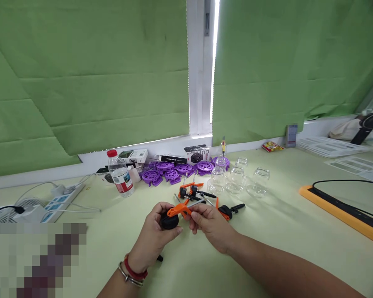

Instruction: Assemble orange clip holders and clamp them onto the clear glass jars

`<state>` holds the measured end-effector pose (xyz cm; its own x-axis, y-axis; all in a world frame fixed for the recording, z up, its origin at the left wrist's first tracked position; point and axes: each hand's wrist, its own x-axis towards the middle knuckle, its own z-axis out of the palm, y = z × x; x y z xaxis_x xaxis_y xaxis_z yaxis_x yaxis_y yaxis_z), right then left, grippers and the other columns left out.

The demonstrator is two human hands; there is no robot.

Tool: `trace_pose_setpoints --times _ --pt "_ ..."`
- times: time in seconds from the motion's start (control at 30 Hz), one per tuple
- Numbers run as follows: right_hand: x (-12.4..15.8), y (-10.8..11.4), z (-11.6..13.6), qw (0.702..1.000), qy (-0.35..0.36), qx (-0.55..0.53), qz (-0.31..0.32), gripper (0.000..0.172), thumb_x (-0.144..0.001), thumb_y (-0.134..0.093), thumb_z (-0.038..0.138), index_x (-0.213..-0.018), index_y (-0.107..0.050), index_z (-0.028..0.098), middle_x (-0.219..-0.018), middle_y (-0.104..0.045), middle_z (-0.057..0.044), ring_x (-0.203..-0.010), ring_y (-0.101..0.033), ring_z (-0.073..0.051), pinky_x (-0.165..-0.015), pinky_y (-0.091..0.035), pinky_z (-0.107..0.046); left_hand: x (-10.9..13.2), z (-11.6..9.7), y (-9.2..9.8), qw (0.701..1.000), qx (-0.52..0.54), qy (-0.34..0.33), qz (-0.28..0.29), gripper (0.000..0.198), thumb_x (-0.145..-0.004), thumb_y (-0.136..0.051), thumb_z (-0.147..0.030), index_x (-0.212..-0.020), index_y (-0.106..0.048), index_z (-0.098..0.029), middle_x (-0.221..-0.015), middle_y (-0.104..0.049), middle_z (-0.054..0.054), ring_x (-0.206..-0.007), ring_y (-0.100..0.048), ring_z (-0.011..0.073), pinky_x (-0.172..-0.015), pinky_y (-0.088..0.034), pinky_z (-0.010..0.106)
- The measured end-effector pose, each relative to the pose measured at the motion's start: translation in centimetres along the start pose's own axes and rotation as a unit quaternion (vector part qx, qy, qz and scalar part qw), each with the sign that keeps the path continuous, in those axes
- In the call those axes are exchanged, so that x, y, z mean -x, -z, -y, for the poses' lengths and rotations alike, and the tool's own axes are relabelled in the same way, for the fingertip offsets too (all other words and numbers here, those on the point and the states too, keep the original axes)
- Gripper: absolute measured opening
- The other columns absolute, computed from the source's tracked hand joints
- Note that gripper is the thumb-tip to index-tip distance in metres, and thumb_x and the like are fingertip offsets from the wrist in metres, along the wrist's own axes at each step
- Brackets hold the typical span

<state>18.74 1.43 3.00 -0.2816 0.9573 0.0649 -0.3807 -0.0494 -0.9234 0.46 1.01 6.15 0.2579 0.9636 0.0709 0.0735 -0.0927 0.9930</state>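
Note:
My left hand (157, 236) is closed around a black round base (169, 222), fingers above and thumb below. Joined to it or resting against it is an orange forked bracket (178, 209), from which a metal rod (195, 203) sticks out to the right. My right hand (213, 227) pinches the right end of the orange bracket with thumb and fingertips. Just beyond the hands lie several similar orange and black parts with rods (194, 191); one of them, a black-handled piece (231, 210), sits beside my right hand. A small black tip (159, 258) shows by my left wrist.
Several clear glass cups (236, 180) stand at the back right of the pile. Purple plastic parts (172, 171) lie along the wall, with a water bottle (121, 178) left of them. A power strip (60, 203) is at left, an orange-edged black bar (345, 213) at right.

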Motion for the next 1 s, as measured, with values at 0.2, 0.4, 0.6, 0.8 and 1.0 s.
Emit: trace_pose_setpoints --times 0.2,0.4,0.6,0.8,1.0 --pt "0.3 -0.5 -0.3 0.998 0.026 0.010 0.052 0.028 -0.081 -0.065 0.041 -0.093 -0.066 0.015 -0.071 -0.062 -0.002 -0.060 -0.055 -0.011 -0.060 -0.046 -0.028 0.3 -0.7 -0.2 0.999 0.017 -0.031 0.031 0.026 -0.077 -0.066 -0.029 -0.098 -0.052 -0.022 -0.084 -0.059 0.001 -0.075 -0.054 0.0149 -0.070 -0.043 0.027" --pt "0.6 -0.6 -0.7 0.998 0.036 -0.004 0.041 0.027 -0.082 -0.064 0.041 -0.093 -0.065 0.016 -0.078 -0.063 -0.003 -0.063 -0.057 -0.012 -0.062 -0.047 -0.028 0.5 -1.0 0.1 0.996 0.014 -0.028 0.080 0.023 -0.084 -0.058 -0.032 -0.102 -0.047 -0.023 -0.068 -0.053 -0.002 -0.060 -0.047 0.0116 -0.063 -0.039 0.026" --pt "0.7 -0.7 -0.5 0.999 0.025 0.028 0.038 0.029 -0.081 -0.064 0.043 -0.088 -0.062 0.015 -0.075 -0.063 -0.003 -0.062 -0.058 -0.013 -0.063 -0.047 -0.030 0.7 -1.1 0.2 0.997 0.001 -0.041 0.066 0.024 -0.082 -0.060 -0.029 -0.103 -0.050 -0.023 -0.076 -0.054 0.000 -0.068 -0.048 0.0131 -0.065 -0.038 0.024" --pt "0.2 0.2 -0.9 0.995 0.028 0.078 0.055 0.032 -0.080 -0.064 0.043 -0.099 -0.062 0.017 -0.069 -0.059 0.000 -0.058 -0.053 -0.011 -0.058 -0.044 -0.027 0.9 -1.4 0.5 0.992 0.033 -0.019 0.124 0.041 -0.071 -0.069 -0.026 -0.109 -0.053 -0.025 -0.088 -0.056 0.001 -0.074 -0.048 0.0142 -0.065 -0.037 0.024" --pt "0.1 0.1 -1.2 0.993 0.023 0.100 0.052 0.036 -0.079 -0.064 0.044 -0.104 -0.065 0.019 -0.064 -0.055 0.002 -0.056 -0.048 -0.010 -0.054 -0.039 -0.025 0.6 -1.1 0.5 0.984 0.139 0.010 0.109 0.044 -0.085 -0.045 -0.054 -0.100 -0.063 -0.016 -0.073 -0.054 0.005 -0.064 -0.043 0.0146 -0.061 -0.035 0.028"
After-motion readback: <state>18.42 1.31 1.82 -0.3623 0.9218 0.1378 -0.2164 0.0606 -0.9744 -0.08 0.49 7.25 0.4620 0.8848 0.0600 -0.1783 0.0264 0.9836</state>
